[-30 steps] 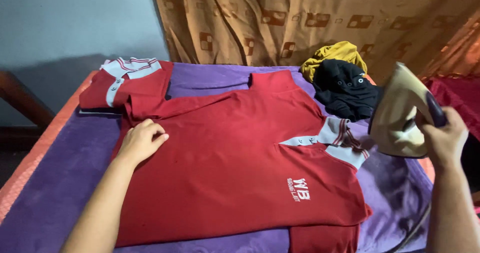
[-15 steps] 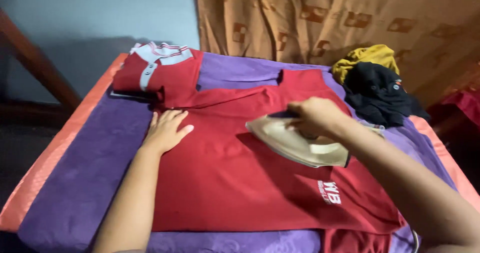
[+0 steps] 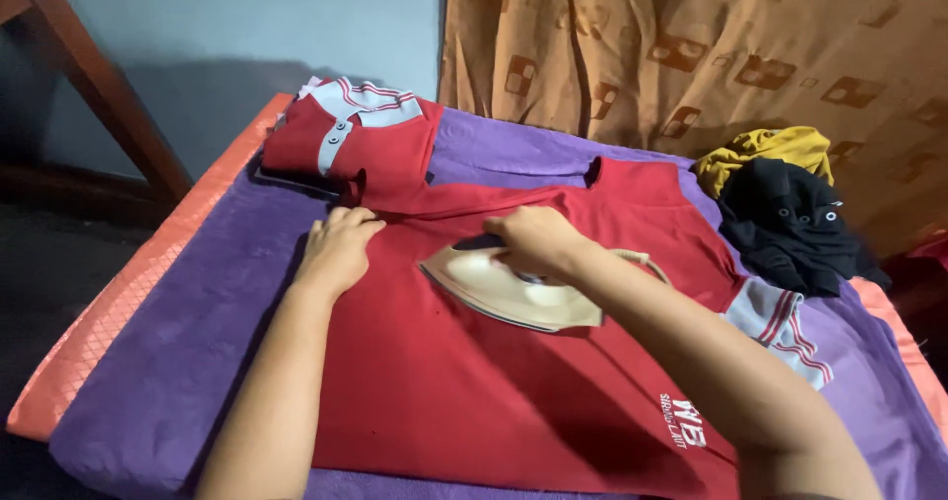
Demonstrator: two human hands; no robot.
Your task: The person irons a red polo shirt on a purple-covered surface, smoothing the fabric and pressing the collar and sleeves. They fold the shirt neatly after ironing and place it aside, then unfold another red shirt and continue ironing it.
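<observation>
A red polo shirt [image 3: 464, 382] with a grey striped collar lies spread flat on a purple cloth [image 3: 188, 332]. My right hand [image 3: 533, 238] grips the dark handle of a cream-coloured iron [image 3: 504, 288] that rests sole-down on the shirt's upper middle. My left hand [image 3: 338, 248] presses flat on the shirt's left edge, just left of the iron's tip, fingers together and pointing away from me.
A folded red polo shirt [image 3: 351, 145] sits at the far left corner. A yellow garment [image 3: 765, 150] and a black garment [image 3: 790, 224] are heaped at the far right. An orange mat [image 3: 138, 293] edges the cloth. A brown patterned curtain [image 3: 691, 46] hangs behind; a wooden beam [image 3: 99, 95] stands at left.
My right hand brought the iron from the raised position at the right down onto the shirt and slid it left towards my left hand. The left hand stayed pressed on the shirt's edge.
</observation>
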